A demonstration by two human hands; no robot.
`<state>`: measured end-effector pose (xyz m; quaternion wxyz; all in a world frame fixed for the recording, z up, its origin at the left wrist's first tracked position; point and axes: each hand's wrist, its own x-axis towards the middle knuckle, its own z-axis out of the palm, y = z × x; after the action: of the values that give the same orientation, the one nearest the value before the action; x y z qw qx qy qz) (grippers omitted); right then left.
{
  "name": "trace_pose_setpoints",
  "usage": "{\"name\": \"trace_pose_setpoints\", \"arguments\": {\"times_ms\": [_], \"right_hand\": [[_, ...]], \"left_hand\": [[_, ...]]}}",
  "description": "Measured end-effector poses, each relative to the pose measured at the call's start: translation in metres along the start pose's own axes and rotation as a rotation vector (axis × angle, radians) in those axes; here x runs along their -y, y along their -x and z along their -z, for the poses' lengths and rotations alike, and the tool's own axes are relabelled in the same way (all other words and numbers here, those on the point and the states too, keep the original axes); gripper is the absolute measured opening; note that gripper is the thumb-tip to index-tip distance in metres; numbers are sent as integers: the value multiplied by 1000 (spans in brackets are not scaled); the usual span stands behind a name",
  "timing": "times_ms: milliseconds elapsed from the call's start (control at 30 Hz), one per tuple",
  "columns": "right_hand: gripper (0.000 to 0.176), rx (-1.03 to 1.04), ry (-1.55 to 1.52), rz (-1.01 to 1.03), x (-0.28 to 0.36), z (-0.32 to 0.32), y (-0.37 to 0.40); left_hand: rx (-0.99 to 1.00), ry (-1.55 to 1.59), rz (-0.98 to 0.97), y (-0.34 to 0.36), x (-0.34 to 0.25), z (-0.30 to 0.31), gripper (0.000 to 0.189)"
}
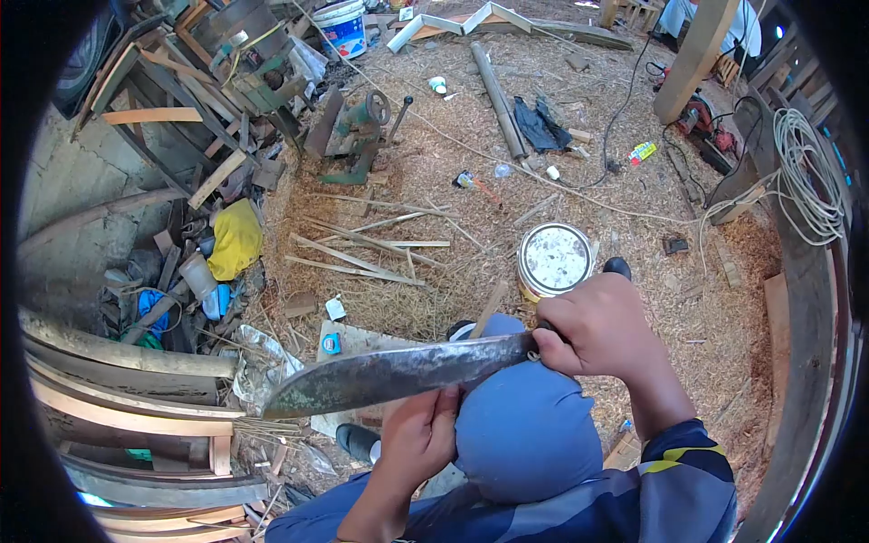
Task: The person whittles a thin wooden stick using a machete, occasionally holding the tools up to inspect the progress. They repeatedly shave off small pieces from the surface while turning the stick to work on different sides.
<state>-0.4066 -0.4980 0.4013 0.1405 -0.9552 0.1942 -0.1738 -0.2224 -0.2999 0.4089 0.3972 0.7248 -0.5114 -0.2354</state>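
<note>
My right hand is closed round the handle of a large machete. Its broad, worn blade lies nearly level across my lap, tip toward the left. Just below the blade is my left hand, fingers curled and thumb up against the lower edge. A thin wooden strip sticks out past the blade's far side, in line with my left hand, which appears to grip it; the blade hides its middle. My knee in blue cloth is beneath the blade.
Shavings cover the ground. A paint bucket stands ahead, and loose wooden strips lie left of it. A tape measure rests on a board. Curved planks line the left; coiled rope hangs right. Another person is at the far right.
</note>
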Motion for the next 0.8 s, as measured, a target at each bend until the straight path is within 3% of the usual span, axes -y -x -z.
{"name": "trace_pose_setpoints", "arguments": {"times_ms": [100, 200, 400, 600, 800], "right_hand": [[35, -37, 8, 1, 2, 3, 1], [35, -89, 13, -35, -1, -1, 8], [32, -41, 45, -71, -1, 6, 15], [28, -74, -23, -180, -5, 0, 27], [39, -33, 40, -17, 6, 5, 4]], "left_hand": [[-8, -48, -79, 1, 1, 3, 21], [28, 52, 78, 20, 12, 4, 19], [43, 38, 29, 30, 14, 7, 10], [-8, 70, 250, 57, 28, 7, 11], [-57, -60, -29, 14, 1, -1, 14]]}}
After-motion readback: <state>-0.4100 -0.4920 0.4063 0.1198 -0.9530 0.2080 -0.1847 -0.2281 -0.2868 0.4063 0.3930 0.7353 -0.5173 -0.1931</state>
